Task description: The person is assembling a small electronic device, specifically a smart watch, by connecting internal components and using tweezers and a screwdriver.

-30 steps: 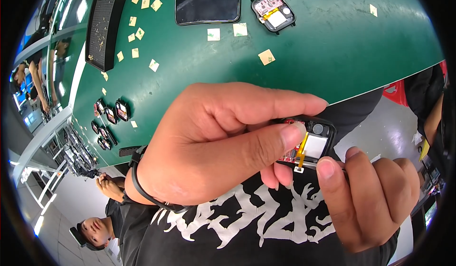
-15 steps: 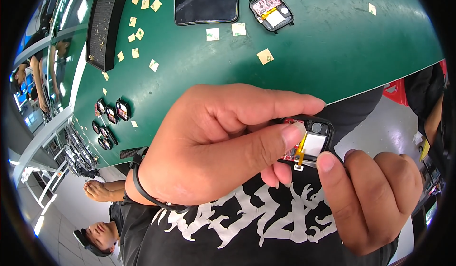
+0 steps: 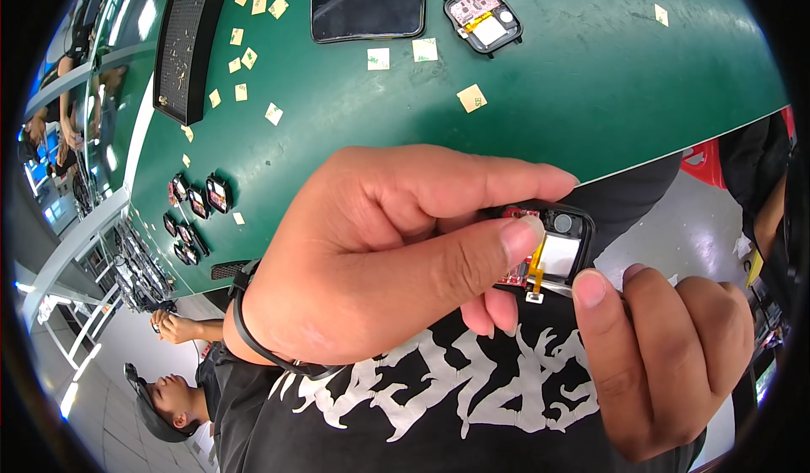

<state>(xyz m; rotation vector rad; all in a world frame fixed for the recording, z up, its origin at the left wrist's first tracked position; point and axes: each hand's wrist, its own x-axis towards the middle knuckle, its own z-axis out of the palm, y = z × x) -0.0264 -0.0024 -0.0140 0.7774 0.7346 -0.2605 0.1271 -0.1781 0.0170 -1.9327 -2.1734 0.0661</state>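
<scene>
Our right hand (image 3: pixel 666 355), pinching what seems a slim metal tool (image 3: pixel 557 287), has moved slightly rightward, while our left hand (image 3: pixel 396 245) grips the open black casing (image 3: pixel 587 241) before our shirt (image 3: pixel 506 443), so work seems to stay near the yellow ribbon (image 3: pixel 535 282).

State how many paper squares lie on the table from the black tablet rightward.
4: two paper squares just below the tablet, one below the nearby open case, one at far right. The left hand may hide others.

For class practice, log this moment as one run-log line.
left hand: holding open black case; right hand: near case corner; yellow ribbon: partly outside case
</scene>
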